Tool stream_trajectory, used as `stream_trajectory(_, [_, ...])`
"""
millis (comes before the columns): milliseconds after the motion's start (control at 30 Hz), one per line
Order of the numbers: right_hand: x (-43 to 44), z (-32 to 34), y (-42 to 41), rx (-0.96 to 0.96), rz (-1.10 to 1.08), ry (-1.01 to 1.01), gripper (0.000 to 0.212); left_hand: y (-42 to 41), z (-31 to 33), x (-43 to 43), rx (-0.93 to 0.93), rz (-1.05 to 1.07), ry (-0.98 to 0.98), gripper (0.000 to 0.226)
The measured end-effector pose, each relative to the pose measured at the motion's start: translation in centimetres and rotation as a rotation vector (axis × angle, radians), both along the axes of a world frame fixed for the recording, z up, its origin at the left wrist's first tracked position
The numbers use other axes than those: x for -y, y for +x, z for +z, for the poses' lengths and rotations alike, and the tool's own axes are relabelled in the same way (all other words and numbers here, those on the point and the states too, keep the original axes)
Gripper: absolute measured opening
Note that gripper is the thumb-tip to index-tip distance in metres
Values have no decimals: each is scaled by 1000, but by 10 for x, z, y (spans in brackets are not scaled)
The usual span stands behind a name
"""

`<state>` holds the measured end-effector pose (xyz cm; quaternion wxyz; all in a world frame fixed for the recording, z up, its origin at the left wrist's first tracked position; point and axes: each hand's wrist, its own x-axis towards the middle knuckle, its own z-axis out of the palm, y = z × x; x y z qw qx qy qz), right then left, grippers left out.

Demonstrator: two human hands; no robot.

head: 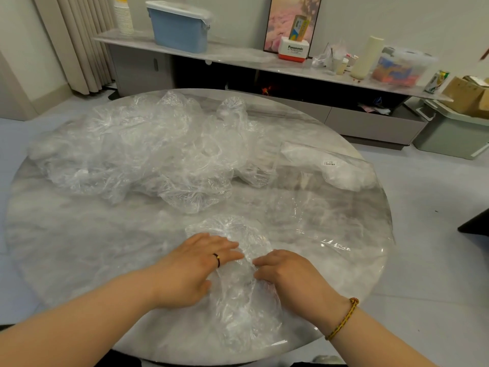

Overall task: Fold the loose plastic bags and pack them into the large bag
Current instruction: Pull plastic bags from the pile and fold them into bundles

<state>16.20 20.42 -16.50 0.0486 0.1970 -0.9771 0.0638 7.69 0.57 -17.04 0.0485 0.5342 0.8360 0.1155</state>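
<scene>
Pressing crumpled bag [239,303] with flat left hand [195,263], pinching it with right hand [288,274]; risks springing open once released.

left hand [195,266] presses plastic bag [238,303] | right hand [287,272] on it | bag pile [137,154] behind

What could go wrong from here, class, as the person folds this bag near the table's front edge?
1. The slick bag under the left hand and right hand may spring open once released.
2. The large bag reaches the table rim and could slide off.
</scene>
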Motion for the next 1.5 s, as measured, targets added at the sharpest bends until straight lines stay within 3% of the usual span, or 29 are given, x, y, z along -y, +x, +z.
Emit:
stream_trajectory(100, [0,-1,0,-8,-24,23,18,3,-7,-2,-54,-86,55,64])
stream_trajectory(233, [-1,-2,-2,29,-54,32,21,-6,-6,2,-154,-114,123,35])
stream_trajectory(333, [-7,-1,-4,110,-115,62,22,-12,9,5,-183,-53,161,19])
stream_trajectory(433, [-14,2,-5,140,-164,58,44,-21,19,18,-250,9,131,9])
stream_trajectory(500, [-18,5,-5,204,-224,41,39,-27,18,27,-216,54,95,5])
stream_trajectory(733, [-20,16,-3,364,-413,-403,19,-24,9,45,-19,142,127,23])
stream_trajectory(867, [-18,17,-5,428,-579,-645,40,-13,11,43,281,217,230,16])
stream_trajectory(967, [-16,18,-7,403,-651,-691,52,-1,14,33,589,404,331,1])
stream_trajectory(1033, [-13,18,-7,384,-689,-673,43,0,13,27,771,526,442,26])
stream_trajectory(1133, [-8,14,-9,370,-725,-627,34,2,20,18,923,707,608,19])
stream_trajectory(1233, [-4,10,-10,328,-702,-449,32,2,23,14,918,839,649,16])
stream_trajectory(1333, [-1,9,-8,251,-637,-294,24,-1,21,17,820,901,519,15])
stream_trajectory(1433, [2,10,-8,269,-642,-327,28,-3,20,22,765,923,375,16])
stream_trajectory(1500, [2,12,-8,326,-702,-474,26,-3,22,22,768,916,373,24])
